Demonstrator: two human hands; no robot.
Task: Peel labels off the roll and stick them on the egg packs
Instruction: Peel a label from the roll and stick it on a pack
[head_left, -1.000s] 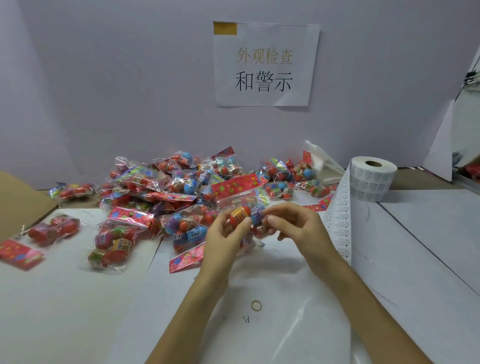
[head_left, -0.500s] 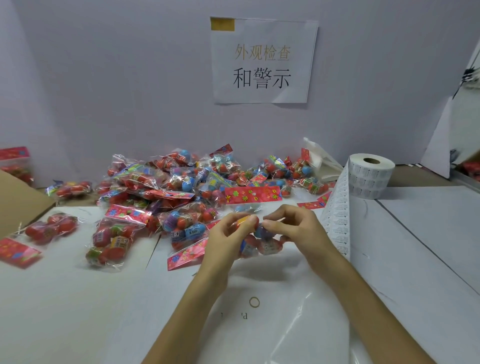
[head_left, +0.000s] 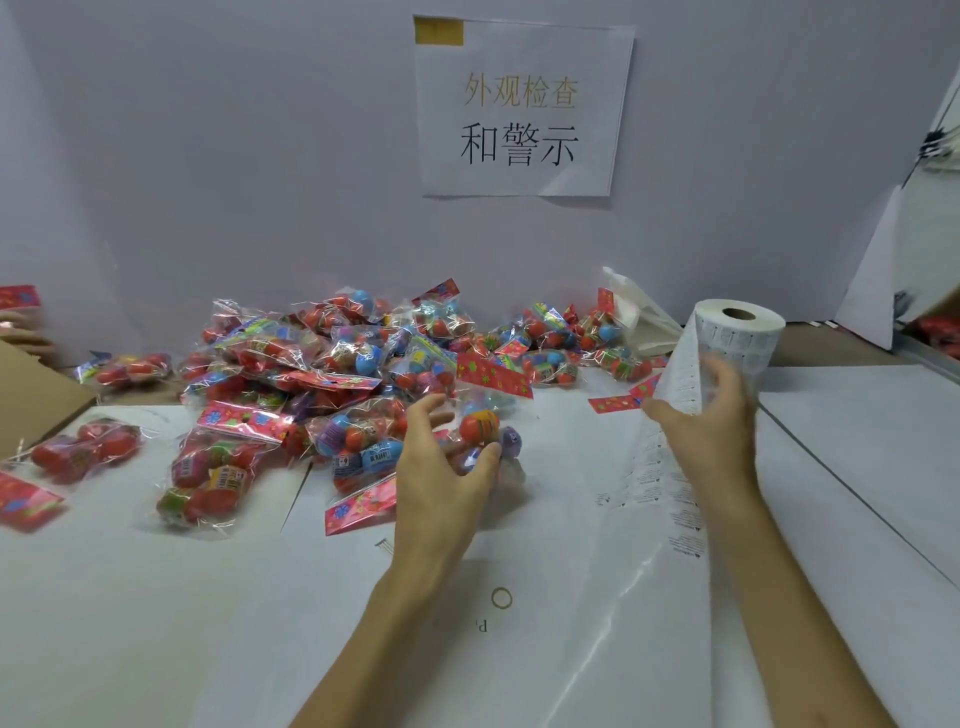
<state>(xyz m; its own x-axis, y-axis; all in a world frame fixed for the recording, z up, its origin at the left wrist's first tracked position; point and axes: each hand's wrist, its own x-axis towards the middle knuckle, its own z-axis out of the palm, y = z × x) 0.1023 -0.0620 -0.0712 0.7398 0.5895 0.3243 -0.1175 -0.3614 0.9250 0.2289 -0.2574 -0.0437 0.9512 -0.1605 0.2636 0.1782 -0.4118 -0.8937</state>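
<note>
My left hand (head_left: 441, 467) holds a clear egg pack (head_left: 485, 431) with an orange and a purple egg just above the white table, thumb curled against its near side. My right hand (head_left: 711, 415) is off to the right at the label strip (head_left: 670, 488), which hangs down from the white label roll (head_left: 743, 332) standing at the back right. The thumb and fingers close around the strip's upper part; the exact pinch is blurred. A big pile of egg packs (head_left: 337, 364) with red header cards lies behind my left hand.
A cardboard box (head_left: 31, 395) stands at the left edge, with another person's hand (head_left: 21, 332) above it. Single egg packs (head_left: 208, 478) lie at the front left. A white bag (head_left: 639, 317) sits behind the pile. A printed paper sign (head_left: 519, 104) hangs on the wall.
My right hand has let go of the egg pack and moved right to the label strip. My left hand keeps the pack, now alone, and has lowered it slightly.
</note>
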